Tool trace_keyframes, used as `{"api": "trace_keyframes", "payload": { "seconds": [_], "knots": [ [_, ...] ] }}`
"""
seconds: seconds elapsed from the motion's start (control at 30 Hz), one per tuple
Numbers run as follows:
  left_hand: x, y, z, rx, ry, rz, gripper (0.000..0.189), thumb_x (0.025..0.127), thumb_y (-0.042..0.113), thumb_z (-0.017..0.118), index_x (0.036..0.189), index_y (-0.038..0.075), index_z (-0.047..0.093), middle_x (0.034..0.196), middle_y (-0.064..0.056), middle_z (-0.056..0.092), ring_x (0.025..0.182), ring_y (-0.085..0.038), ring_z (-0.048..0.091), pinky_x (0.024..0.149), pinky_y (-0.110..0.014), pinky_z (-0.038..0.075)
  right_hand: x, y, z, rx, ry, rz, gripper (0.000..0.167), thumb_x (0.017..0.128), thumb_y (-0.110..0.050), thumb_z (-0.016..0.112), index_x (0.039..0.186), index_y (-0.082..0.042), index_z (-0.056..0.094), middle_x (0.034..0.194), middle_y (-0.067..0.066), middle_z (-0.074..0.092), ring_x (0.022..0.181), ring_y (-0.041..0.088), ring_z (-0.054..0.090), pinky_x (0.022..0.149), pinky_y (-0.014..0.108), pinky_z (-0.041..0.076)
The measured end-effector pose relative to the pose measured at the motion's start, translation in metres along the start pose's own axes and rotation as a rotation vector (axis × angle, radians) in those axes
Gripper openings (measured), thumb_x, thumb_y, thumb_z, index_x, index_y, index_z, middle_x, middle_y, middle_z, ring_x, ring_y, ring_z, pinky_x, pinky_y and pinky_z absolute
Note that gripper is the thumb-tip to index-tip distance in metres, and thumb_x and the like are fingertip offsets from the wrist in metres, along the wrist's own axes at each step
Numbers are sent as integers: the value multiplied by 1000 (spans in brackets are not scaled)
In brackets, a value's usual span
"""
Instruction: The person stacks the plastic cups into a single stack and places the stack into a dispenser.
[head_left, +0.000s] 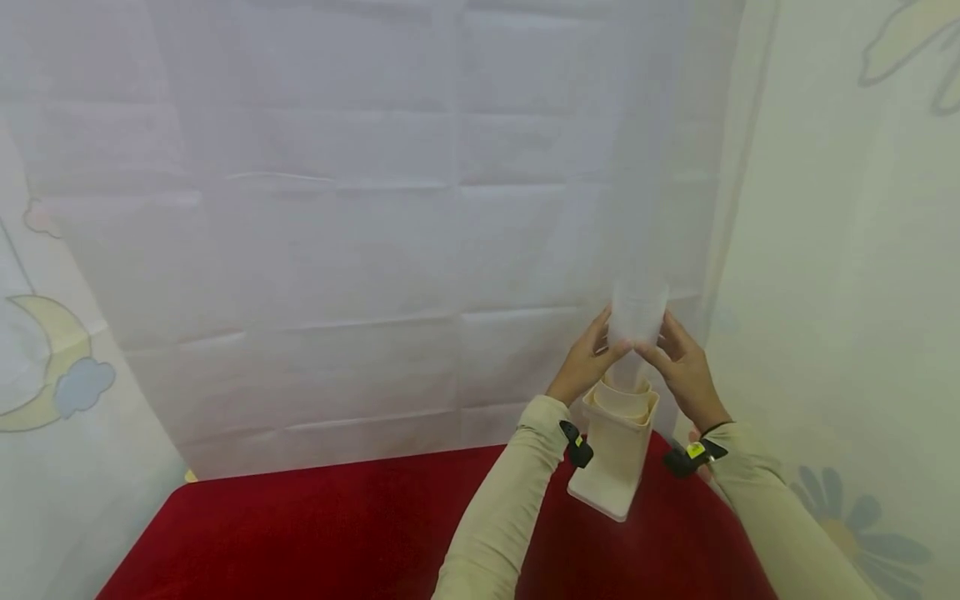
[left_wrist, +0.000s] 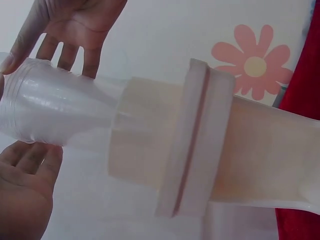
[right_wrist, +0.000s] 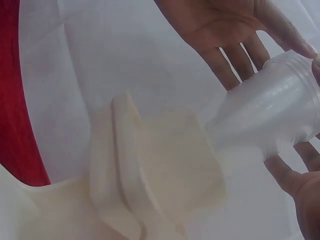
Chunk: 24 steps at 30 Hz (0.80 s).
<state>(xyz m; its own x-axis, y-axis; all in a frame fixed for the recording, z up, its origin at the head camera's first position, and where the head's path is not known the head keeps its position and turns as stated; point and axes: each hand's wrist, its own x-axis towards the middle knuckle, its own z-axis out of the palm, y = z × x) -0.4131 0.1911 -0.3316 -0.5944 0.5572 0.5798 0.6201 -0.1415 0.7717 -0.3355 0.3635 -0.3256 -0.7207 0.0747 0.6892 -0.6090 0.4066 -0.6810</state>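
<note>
Both hands hold a stack of clear plastic cups (head_left: 639,310) from opposite sides, thumbs in front and fingers spread around it. The left hand (head_left: 588,360) is on its left, and the right hand (head_left: 686,371) on its right. Several stacked rims (left_wrist: 19,95) show near the top. Below, the cups' narrower end reaches into the round collar (left_wrist: 142,132) of a cream plastic holder (head_left: 617,446). In the right wrist view the cups (right_wrist: 272,107) lean at an angle to that collar (right_wrist: 182,165). The holder has a squarish rim and a flat foot.
A red cloth (head_left: 322,533) covers the table under the holder, which stands near the right end. White creased sheeting (head_left: 337,250) hangs close behind. A patterned wall (head_left: 847,292) rises at the right, another (head_left: 45,467) at the left.
</note>
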Motion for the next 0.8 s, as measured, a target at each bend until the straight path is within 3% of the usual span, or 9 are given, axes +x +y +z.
{"api": "trace_keyframes", "payload": {
  "seconds": [0.17,0.3,0.6,0.67,0.8],
  "knots": [
    [-5,-6,2,48,-1,-28,68,100,46,57,157,44,21,153,-3,45,134,-17,47,104,-38,43,-7,7,1,-25,-19,2,76,98,-2,63,158,-30,26,162,7,30,138,36,39,94,14,42],
    [-12,-12,5,107,2,-53,73,97,58,54,159,37,21,154,-4,43,138,-18,44,103,-45,43,-15,14,2,-57,-30,6,75,98,-5,63,159,-30,25,162,9,29,137,39,40,95,12,41],
    [-21,-29,13,120,4,-113,76,96,60,56,159,35,23,153,-6,44,138,-18,43,101,-40,44,-29,30,3,-72,-15,37,74,98,-8,63,159,-27,26,157,16,36,127,12,49,93,13,42],
    [-23,-30,14,111,-6,-122,77,96,60,56,159,34,23,154,-6,43,138,-18,42,101,-41,43,-31,34,3,-79,-12,38,74,98,-7,63,159,-26,26,156,16,38,125,6,48,98,20,42],
    [-25,-37,15,98,-20,-137,78,95,61,55,160,34,21,156,-6,40,140,-18,40,103,-41,42,-35,41,3,-95,-16,65,75,98,-8,64,160,-25,24,157,17,35,126,2,46,108,48,38]
  ]
}}
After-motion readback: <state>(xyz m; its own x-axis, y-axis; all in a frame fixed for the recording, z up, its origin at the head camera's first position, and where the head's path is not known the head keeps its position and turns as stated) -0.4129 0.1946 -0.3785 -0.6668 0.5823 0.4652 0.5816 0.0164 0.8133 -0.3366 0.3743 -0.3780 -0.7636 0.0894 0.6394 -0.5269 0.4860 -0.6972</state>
